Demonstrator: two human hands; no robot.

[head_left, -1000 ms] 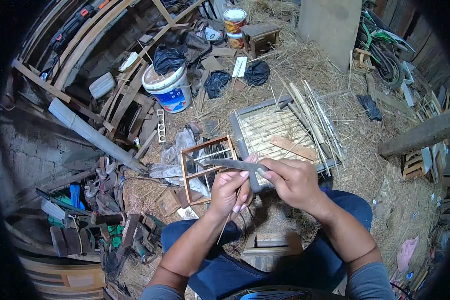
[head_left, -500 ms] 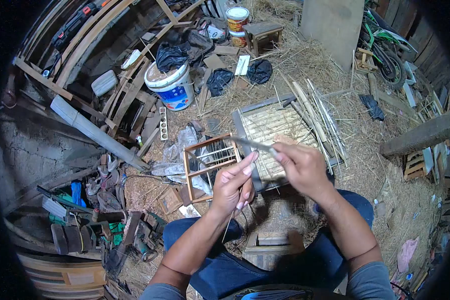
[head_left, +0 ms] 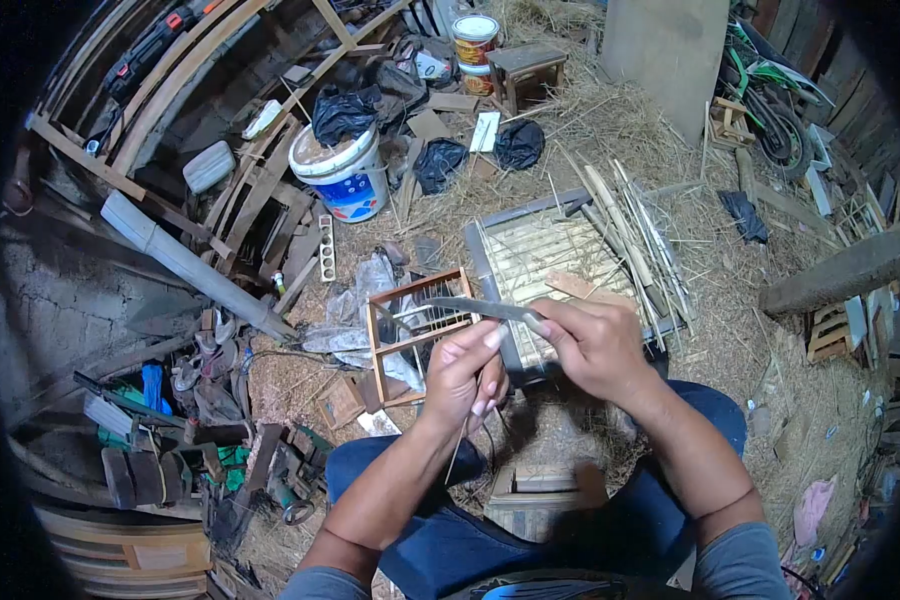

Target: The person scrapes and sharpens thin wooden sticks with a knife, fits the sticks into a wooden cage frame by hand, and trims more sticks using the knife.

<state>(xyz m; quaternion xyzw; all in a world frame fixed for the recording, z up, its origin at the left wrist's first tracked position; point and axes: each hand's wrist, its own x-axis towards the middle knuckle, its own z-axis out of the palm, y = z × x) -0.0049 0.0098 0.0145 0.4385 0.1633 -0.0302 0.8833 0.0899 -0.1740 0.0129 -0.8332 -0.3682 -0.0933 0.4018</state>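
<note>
the knife [head_left: 475,306] has just come back over to my left side: half a second ago my right fingers [head_left: 568,318] had it drawn off to the right and lifted, and now its blade lies across, just above my left thumb, tip pointing left. a second ago it sat much like this, so i take it as one stroke over and another being set up, small work done near the fingertips. whether the edge actually touches the strip i can't tell; my own thumb and the blade hide that spot.

my right fingers are clamped on the knife's handle end. my left fingers [head_left: 491,338] are pinched together on a thin strip [head_left: 456,452], whose lower end hangs out below the hand, slanting down towards my lap. the left hand has barely shifted, so the strip seems to be held steady while the blade does the travelling.

beyond my hands, the small wooden frame [head_left: 374,340] with its thin bars stands to the left, under the line of the blade tip. the slatted panel [head_left: 518,250] lies ahead on the straw-covered floor [head_left: 720,340], with a bundle of long sticks [head_left: 622,232] along its right side. below, a wooden block [head_left: 532,503] sits between my knees.
</note>
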